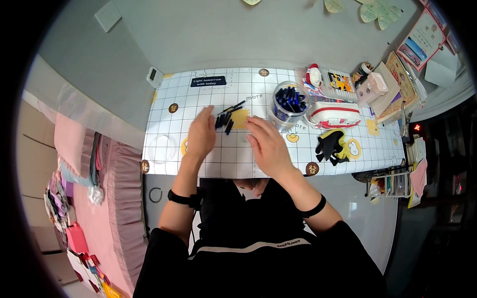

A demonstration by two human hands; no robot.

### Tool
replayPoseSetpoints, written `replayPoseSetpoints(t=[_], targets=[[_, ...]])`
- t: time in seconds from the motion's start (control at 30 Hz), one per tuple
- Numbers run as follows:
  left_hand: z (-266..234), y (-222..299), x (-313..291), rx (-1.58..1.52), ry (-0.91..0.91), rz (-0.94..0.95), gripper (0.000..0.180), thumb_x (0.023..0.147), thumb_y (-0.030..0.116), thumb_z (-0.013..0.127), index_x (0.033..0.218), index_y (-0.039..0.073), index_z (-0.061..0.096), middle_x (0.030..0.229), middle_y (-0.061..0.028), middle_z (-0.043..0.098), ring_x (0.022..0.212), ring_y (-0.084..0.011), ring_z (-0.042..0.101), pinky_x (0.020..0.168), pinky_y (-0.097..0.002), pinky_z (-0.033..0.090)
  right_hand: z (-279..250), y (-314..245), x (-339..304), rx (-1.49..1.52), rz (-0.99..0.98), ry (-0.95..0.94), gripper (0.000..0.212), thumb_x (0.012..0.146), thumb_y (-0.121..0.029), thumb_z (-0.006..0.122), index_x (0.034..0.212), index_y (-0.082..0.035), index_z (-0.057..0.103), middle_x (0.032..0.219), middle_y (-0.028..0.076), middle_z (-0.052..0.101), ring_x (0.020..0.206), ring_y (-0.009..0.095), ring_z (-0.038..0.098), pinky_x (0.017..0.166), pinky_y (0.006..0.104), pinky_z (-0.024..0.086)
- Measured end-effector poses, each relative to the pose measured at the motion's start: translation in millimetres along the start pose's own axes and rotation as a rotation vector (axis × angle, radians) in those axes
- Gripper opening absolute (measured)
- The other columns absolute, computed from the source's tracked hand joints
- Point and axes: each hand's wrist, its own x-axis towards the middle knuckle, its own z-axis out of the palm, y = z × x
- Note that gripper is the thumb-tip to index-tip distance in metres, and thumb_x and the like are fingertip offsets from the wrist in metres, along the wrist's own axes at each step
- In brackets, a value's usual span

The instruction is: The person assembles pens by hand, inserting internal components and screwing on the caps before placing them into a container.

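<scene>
Several short dark tubes [224, 120], which look like ink cartridges, lie in a loose pile on the white gridded table [226, 159]. At the pile's left edge stands my left hand [201, 135], on its side with the fingers stretched out and close to the tubes. To the right of the pile is my right hand [270, 148], palm turned inward, its fingers extended and apart from the tubes. Neither hand visibly holds anything. Behind my right hand, a clear round tub [288, 118] contains many dark blue tubes [290, 99] of the same kind.
A clear round lid [161, 149] lies at the table's left. Right of the tub are a red-and-white pencil case [334, 115] and black-and-yellow gloves [333, 146]. Boxes and a pink container [372, 88] crowd the back right. A pink bed [99, 198] stands left.
</scene>
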Motion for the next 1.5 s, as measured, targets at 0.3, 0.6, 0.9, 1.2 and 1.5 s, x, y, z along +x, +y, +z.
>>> replayPoseSetpoints(t=[0.3,0.6,0.9,1.2,1.5], targets=[[24.0,-4.5,-22.4,0.068,0.089,0.186,0.029,0.065,0.000,0.053,0.094,-0.003,0.048,0.093,-0.0155,0.048,0.089,-0.0304,0.045,0.078,-0.0351,0.037,19.2,19.5,-12.1,-0.353,0.194,-0.283,0.030,0.070,-0.004,0.050,0.097,0.008,0.045,0.105,0.016,0.041,0.094,0.029,0.037,0.083,0.0337,0.032],[19.8,0.6,-26.7,0.012,0.044,0.222,0.025,0.064,0.002,0.056,0.088,0.000,0.052,0.086,-0.0103,0.052,0.079,-0.0267,0.046,0.070,-0.0329,0.039,28.2,35.6,-7.6,-0.189,0.095,-0.136,0.019,0.067,0.003,0.049,0.086,0.001,0.051,0.090,0.010,0.050,0.084,0.025,0.044,0.074,0.0310,0.038],[19.1,0.8,-30.3,0.084,0.119,0.157,0.029,0.061,0.006,0.058,0.088,0.004,0.050,0.071,-0.0068,0.048,0.070,-0.0231,0.044,0.067,-0.0325,0.033,29.3,30.8,-10.0,-0.192,0.111,-0.075,0.032,0.061,0.011,0.045,0.090,-0.002,0.049,0.088,0.011,0.045,0.083,0.027,0.042,0.071,0.0319,0.038],[18.7,-0.5,-29.0,0.100,0.042,0.121,0.022,0.066,0.006,0.053,0.088,0.005,0.050,0.068,-0.0059,0.046,0.067,-0.0224,0.043,0.062,-0.0322,0.032,30.0,29.9,-8.6,-0.087,0.150,-0.024,0.025,0.066,0.011,0.044,0.087,-0.001,0.049,0.085,0.013,0.041,0.078,0.027,0.043,0.064,0.0308,0.039],[20.8,1.2,-25.8,0.174,0.045,0.162,0.025,0.068,0.015,0.056,0.090,0.005,0.051,0.072,-0.0075,0.047,0.070,-0.0230,0.044,0.063,-0.0320,0.032,29.7,28.7,-8.6,-0.073,0.160,-0.113,0.013,0.068,-0.005,0.054,0.079,-0.003,0.048,0.078,0.009,0.045,0.073,0.027,0.044,0.064,0.0318,0.038]])
